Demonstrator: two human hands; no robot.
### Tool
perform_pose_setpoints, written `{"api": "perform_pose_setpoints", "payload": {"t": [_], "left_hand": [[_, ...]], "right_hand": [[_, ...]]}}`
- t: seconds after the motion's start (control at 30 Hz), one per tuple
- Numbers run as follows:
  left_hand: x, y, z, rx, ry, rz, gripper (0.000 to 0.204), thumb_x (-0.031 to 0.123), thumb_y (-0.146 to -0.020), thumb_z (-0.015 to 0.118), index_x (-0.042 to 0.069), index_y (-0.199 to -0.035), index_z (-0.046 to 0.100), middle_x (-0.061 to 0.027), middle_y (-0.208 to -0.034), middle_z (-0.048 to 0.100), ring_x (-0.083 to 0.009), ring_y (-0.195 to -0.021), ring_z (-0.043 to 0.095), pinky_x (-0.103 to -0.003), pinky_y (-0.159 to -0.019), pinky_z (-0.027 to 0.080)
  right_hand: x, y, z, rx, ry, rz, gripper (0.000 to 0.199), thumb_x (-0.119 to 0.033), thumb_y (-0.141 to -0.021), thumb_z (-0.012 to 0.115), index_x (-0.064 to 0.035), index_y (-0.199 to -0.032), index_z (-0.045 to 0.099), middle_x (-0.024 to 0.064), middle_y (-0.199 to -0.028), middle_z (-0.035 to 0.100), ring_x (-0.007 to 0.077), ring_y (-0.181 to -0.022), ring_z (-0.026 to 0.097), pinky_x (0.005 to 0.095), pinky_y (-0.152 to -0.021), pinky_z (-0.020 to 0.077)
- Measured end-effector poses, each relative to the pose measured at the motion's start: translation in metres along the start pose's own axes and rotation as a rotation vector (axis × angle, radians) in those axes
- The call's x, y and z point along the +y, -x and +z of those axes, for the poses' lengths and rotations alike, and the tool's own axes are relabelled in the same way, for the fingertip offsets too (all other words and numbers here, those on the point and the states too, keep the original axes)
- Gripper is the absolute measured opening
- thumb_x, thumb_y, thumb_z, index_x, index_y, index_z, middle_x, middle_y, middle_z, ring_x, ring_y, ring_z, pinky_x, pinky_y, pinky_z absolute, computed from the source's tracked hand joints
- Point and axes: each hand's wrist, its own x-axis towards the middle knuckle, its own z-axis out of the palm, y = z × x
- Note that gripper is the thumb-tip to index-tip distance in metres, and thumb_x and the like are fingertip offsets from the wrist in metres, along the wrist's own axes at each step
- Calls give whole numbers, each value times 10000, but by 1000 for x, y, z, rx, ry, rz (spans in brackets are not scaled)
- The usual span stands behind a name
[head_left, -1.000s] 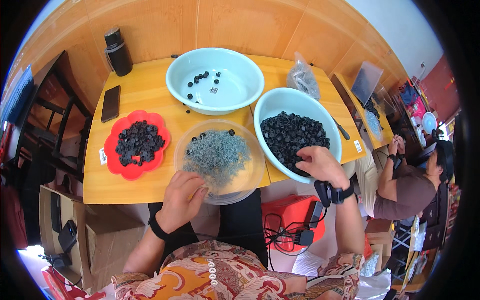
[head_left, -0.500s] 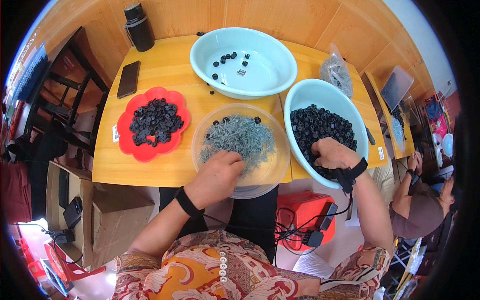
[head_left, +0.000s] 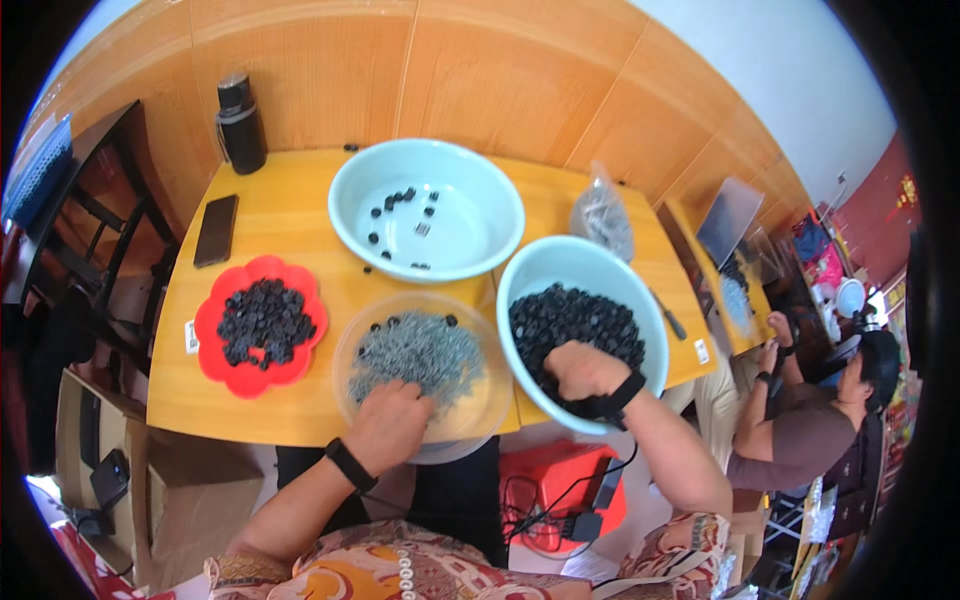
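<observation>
My left hand (head_left: 393, 428) rests at the near edge of a pile of silvery screws (head_left: 425, 350) in a clear round plastic tray (head_left: 482, 415). Its fingers are bent and closed, their tips hidden against the screws. A few black pieces lie along the far edge of that pile. My right hand (head_left: 588, 370) reaches into a pale blue basin (head_left: 655, 340) of small black plastic parts (head_left: 575, 315). Its fingers curl down among the parts, and whatever they grip is hidden. A red flower-shaped dish (head_left: 233, 382), to the left, holds flat black round pieces (head_left: 265, 318).
Behind the tray stands a second pale blue basin (head_left: 470, 245) with several black parts. A clear bag (head_left: 602, 222), a dark-handled tool (head_left: 668, 316), a phone (head_left: 216, 230) and a black bottle (head_left: 240, 130) surround them. At right, another person (head_left: 800, 430) sits working.
The whole view has shifted, so the table sits lower and further left in it. My left hand stays at the screws and my right hand stays in the basin of black parts.
</observation>
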Motion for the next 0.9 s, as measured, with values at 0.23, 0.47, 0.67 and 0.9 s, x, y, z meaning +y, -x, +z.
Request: {"api": "perform_pose_setpoints", "payload": {"t": [0.23, 0.47, 0.67, 0.9], "left_hand": [[-2, 3, 3, 78, 31, -31, 47, 59, -637, 534, 35, -664, 565, -123, -670, 537, -297, -658, 562, -394, -613, 459], [2, -4, -1, 79, 44, -26, 60, 53, -627, 540, 24, -677, 555, -133, -654, 530, -308, -656, 563, -401, -593, 461], [1, 4, -3, 49, 40, -66, 85, 56, -624, 553, 28, -703, 564, -137, -670, 535, -315, -667, 562, -407, -607, 460], [-3, 8, -3, 84, 134, -117, 173, 17, -641, 533, 15, -802, 594, -162, -706, 542, -343, -698, 554, -427, -634, 452]], "right_hand": [[-21, 10, -14, -67, 136, 94, 222, -17, -618, 556, 17, -818, 647, 227, -863, 618, 332, -859, 609, 384, -738, 500], [-16, 11, -13, -50, 150, 104, 233, -28, -622, 567, 8, -838, 647, 215, -888, 620, 333, -866, 611, 390, -729, 503], [-18, 16, -13, -66, 92, 126, 232, 0, -607, 564, 33, -824, 641, 221, -890, 613, 335, -870, 609, 388, -706, 503], [-20, 10, -8, 36, 148, 77, 220, -67, -638, 549, 17, -814, 652, 234, -846, 618, 356, -823, 617, 414, -709, 506]]}}
